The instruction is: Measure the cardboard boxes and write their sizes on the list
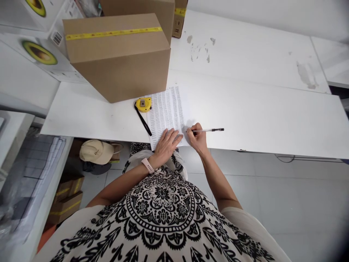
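Observation:
A sheet of paper [163, 109] with printed columns lies at the front edge of the white table. My left hand [165, 145] rests flat on its lower part, fingers stretched out. Between the fingers of my right hand [197, 138] is a pen [209, 130] with a clear barrel and black ends. Its tip is at the paper's right side, by the last column. A yellow tape measure [143, 104] with a black wrist strap sits against the paper's left edge.
A large taped cardboard box [122, 69] stands behind the tape measure, with another box [141, 6] behind it. White cartons with avocado pictures [40, 52] are stacked at the left. Under the table sits a beige cap [96, 151]. The white table [245, 105] extends right.

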The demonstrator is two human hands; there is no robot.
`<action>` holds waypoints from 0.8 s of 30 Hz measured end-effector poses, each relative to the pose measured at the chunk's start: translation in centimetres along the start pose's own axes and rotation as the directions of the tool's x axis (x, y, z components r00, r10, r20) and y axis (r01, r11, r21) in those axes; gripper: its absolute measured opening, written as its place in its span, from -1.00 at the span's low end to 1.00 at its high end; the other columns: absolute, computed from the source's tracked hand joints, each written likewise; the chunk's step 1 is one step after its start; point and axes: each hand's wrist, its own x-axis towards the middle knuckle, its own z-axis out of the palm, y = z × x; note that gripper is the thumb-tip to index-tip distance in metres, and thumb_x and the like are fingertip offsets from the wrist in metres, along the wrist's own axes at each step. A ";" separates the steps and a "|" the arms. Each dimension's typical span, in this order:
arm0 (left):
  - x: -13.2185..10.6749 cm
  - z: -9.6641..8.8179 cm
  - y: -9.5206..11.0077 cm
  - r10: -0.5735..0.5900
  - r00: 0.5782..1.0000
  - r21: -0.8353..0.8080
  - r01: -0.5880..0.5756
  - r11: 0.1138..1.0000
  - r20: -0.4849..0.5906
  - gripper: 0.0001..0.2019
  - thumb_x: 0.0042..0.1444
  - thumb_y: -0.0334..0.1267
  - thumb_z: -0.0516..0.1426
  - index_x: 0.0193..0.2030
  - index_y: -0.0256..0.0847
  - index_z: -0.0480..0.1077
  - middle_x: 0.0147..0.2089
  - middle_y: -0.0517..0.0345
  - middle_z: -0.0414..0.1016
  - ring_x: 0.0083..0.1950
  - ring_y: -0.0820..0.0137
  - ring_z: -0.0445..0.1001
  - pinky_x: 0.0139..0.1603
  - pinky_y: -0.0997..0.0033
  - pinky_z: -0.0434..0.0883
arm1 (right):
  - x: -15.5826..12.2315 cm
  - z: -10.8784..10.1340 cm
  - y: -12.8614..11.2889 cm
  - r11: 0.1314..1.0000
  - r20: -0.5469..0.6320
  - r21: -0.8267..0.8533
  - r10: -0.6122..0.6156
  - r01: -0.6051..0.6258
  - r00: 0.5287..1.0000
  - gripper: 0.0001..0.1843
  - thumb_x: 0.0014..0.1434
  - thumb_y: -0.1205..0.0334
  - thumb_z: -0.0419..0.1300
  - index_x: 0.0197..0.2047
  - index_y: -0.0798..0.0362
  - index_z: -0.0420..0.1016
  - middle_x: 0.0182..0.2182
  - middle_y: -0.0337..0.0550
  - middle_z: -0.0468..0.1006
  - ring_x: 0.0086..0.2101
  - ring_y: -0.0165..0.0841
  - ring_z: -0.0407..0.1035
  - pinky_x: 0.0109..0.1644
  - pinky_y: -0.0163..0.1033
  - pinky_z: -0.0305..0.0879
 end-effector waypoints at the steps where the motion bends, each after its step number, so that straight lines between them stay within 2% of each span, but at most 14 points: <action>1: 0.0 0.0 0.0 0.000 1.000 0.003 0.000 1.000 0.001 -0.56 0.33 -0.43 0.11 0.33 -0.27 0.36 0.33 -0.19 0.42 0.44 0.03 0.29 0.49 -0.15 0.21 | 0.0 0.0 0.0 1.000 0.003 -0.003 0.001 -0.001 1.000 -0.74 0.17 0.17 0.22 -0.44 -0.05 0.20 -0.63 -0.41 0.21 -0.58 -0.47 0.09 -0.48 -0.30 0.02; 15: -0.1 0.2 0.0 0.014 1.000 0.031 -0.013 0.999 -0.024 -0.57 0.33 -0.44 0.10 0.32 -0.27 0.36 0.32 -0.17 0.43 0.43 0.03 0.30 0.49 -0.13 0.21 | 0.0 0.0 0.1 1.000 -0.005 -0.013 -0.010 0.009 1.000 -0.72 0.18 0.14 0.23 -0.44 -0.06 0.18 -0.63 -0.40 0.20 -0.56 -0.46 0.09 -0.47 -0.30 0.04; 20: -0.1 0.4 0.0 0.025 0.998 0.033 -0.022 0.999 -0.063 -0.58 0.33 -0.45 0.10 0.31 -0.29 0.38 0.30 -0.17 0.44 0.41 0.02 0.32 0.48 -0.13 0.23 | 0.0 0.0 0.1 0.999 -0.007 -0.026 -0.018 0.017 1.000 -0.72 0.18 0.15 0.23 -0.44 -0.06 0.19 -0.63 -0.40 0.21 -0.57 -0.45 0.09 -0.47 -0.29 0.05; 24: -0.1 0.4 0.0 0.018 0.999 0.014 -0.017 1.000 -0.047 -0.56 0.32 -0.46 0.11 0.33 -0.28 0.36 0.32 -0.18 0.43 0.43 0.02 0.30 0.48 -0.15 0.22 | 0.0 -0.1 0.1 1.000 -0.009 -0.020 -0.013 0.013 1.000 -0.72 0.17 0.15 0.22 -0.45 -0.06 0.18 -0.64 -0.40 0.20 -0.57 -0.45 0.09 -0.48 -0.30 0.03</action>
